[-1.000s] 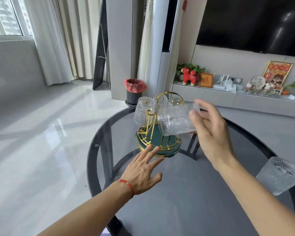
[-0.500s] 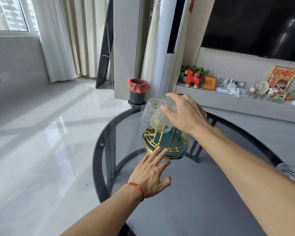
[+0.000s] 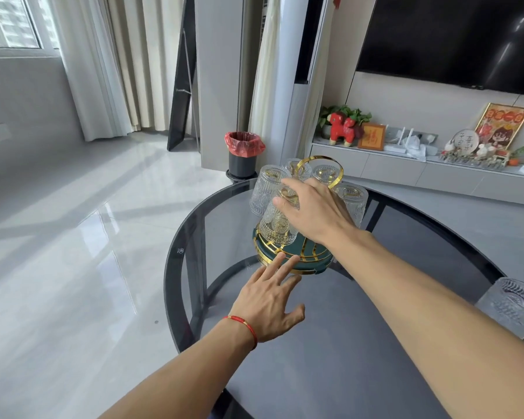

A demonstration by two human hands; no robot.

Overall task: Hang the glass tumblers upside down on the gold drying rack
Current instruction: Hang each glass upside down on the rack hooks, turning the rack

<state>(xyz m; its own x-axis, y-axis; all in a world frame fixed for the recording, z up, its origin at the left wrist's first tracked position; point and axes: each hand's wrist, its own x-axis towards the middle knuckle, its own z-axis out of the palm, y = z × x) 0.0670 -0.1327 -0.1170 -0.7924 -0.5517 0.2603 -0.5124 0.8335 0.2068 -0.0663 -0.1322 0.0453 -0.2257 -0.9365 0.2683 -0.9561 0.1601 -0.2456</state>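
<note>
Left hand point(image 3: 270, 300), fingers spread, empty, tips touching rack point(image 3: 294, 255) base, steadying it. Right hand point(image 3: 312, 211) wrapped over top of front tumbler point(image 3: 277, 223), inverted on its peg; 4 more hang behind. Best seat it fully w/ base braced, let go gently. Last tumbler point(image 3: 515, 306) far right on glass table point(image 3: 330, 358). Room: glossy floor, curtains, red-lined bin, TV.

tumbler point(image 3: 277, 226) lowered onto rack point(image 3: 294, 252)
</note>
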